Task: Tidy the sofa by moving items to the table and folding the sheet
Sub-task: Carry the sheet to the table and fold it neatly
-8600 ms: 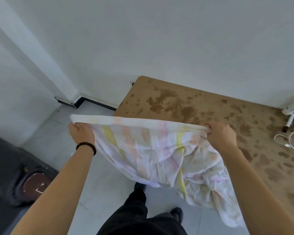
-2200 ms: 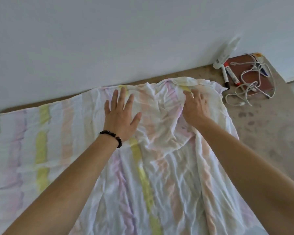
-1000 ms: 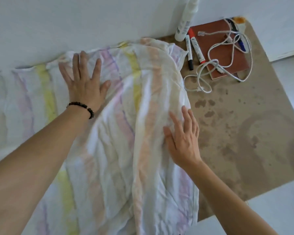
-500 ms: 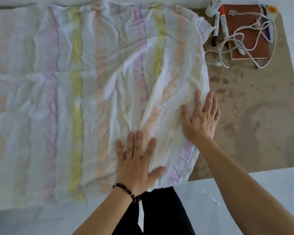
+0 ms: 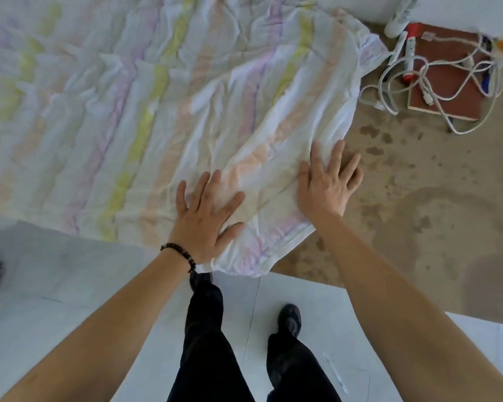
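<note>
A white sheet point(image 5: 157, 97) with yellow, pink and purple stripes lies spread and wrinkled over the brown stained table point(image 5: 418, 213). Its right edge is folded over, and its near right corner hangs slightly past the table's front edge. My left hand point(image 5: 206, 216), with a dark bead bracelet at the wrist, presses flat on the sheet near the front edge, fingers apart. Flat on the sheet's right edge rests my right hand point(image 5: 327, 181), fingers spread and its outer fingers on bare table. Neither hand holds anything.
At the table's far right corner lie a reddish-brown notebook point(image 5: 447, 91), a tangled white cable point(image 5: 389, 97), markers point(image 5: 408, 56) and a white bottle point(image 5: 401, 18). My legs in dark trousers point(image 5: 204, 329) stand on a pale tiled floor point(image 5: 70, 285).
Both hands have slid a little to the right along the sheet's near edge, still pressing flat. The view has shifted slightly, showing more floor and my legs.
</note>
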Motion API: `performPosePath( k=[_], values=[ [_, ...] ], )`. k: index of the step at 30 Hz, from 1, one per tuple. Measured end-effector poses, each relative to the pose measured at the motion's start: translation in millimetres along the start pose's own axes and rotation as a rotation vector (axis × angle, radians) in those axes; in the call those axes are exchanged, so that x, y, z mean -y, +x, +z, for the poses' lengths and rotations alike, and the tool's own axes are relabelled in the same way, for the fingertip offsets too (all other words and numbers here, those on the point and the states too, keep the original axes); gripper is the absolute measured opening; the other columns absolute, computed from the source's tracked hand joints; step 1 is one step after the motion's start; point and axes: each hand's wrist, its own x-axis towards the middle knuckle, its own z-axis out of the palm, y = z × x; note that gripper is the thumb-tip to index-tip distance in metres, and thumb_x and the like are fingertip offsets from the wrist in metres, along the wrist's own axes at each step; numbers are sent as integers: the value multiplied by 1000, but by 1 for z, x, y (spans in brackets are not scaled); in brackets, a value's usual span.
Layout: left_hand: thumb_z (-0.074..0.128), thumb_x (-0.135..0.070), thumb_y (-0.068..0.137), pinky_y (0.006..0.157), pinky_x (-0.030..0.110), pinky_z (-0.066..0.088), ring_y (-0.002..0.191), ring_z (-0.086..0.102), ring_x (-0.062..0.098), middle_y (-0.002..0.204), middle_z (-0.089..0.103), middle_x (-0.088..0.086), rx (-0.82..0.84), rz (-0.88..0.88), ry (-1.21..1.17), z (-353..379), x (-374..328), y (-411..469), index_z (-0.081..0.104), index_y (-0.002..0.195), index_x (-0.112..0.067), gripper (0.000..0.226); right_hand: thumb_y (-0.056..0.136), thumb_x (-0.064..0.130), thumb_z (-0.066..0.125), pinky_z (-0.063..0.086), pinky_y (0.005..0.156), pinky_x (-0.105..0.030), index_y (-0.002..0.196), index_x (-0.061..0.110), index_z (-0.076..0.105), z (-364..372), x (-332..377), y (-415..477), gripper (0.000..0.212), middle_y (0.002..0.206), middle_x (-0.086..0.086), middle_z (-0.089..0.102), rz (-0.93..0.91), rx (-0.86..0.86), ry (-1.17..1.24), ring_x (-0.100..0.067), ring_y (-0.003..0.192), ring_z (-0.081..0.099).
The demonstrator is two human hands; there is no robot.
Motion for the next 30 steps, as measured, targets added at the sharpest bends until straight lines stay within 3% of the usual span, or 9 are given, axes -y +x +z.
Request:
performPosePath(
  k=[4,9,13,17,19,21,23,25,30],
  values=[
    [26,-46,101,111,65,17,148,17,36,162,19,15,61,-120,-120,-9,-69,-32,40,146,-34,49,104,55,9,7,124,-49,158,41,13,-17,-56,-1,56,168,-6,7,-167,65,-55,-31,154,3],
    [28,-49,103,119,56,12,151,9,30,163,16,13,26,-93,-440,-21,-169,-78,37,151,-27,53,102,57,31,14,122,-52,159,25,15,-41,-99,-34,67,165,-18,13,35,39,138,-36,152,11],
    [38,-53,99,114,37,25,148,12,10,161,15,8,-231,-759,-883,-25,-198,-104,28,152,-23,61,94,75,25,6,124,-49,160,13,12,-29,-102,-118,92,166,-15,8,142,6,281,-30,154,4],
    [32,-60,99,114,38,30,144,29,21,160,22,4,-327,-1642,-1635,-18,-152,-82,19,155,-21,69,94,74,33,-13,120,-52,160,21,12,4,-80,-180,87,166,-17,-8,49,101,184,-34,153,-13],
    [35,-62,98,113,46,34,139,38,23,154,35,7,-332,-1798,-1981,-10,-118,-73,21,155,-18,73,98,63,44,-9,120,-53,150,26,40,8,-62,-190,64,166,-17,3,19,84,292,-35,153,-6],
    [48,-59,95,108,50,40,130,49,24,140,51,8,-290,-1700,-2193,-9,-95,-66,37,148,-18,68,101,48,51,12,119,-55,113,19,62,3,-47,-194,34,156,-14,34,-72,42,395,-34,148,20],
    [56,-46,95,100,48,48,112,60,20,107,68,2,-249,-1617,-2216,-15,-84,-64,63,119,-16,39,103,38,51,40,96,-47,89,21,51,-7,-39,-192,21,113,3,58,-95,95,616,-16,114,51],
    [56,-36,99,90,41,53,91,62,16,78,70,-3,-262,-1618,-2187,-24,-81,-67,66,102,-19,20,104,38,43,43,73,-30,86,29,42,-25,-37,-192,20,87,11,50,81,215,964,6,75,50],
    [43,-31,103,82,35,57,103,59,23,137,56,12,-279,-1817,-1767,-21,-93,-115,49,139,-9,42,100,44,46,48,75,-32,114,19,49,-35,-72,-207,29,97,9,57,509,187,1131,-9,88,58]
  ],
)
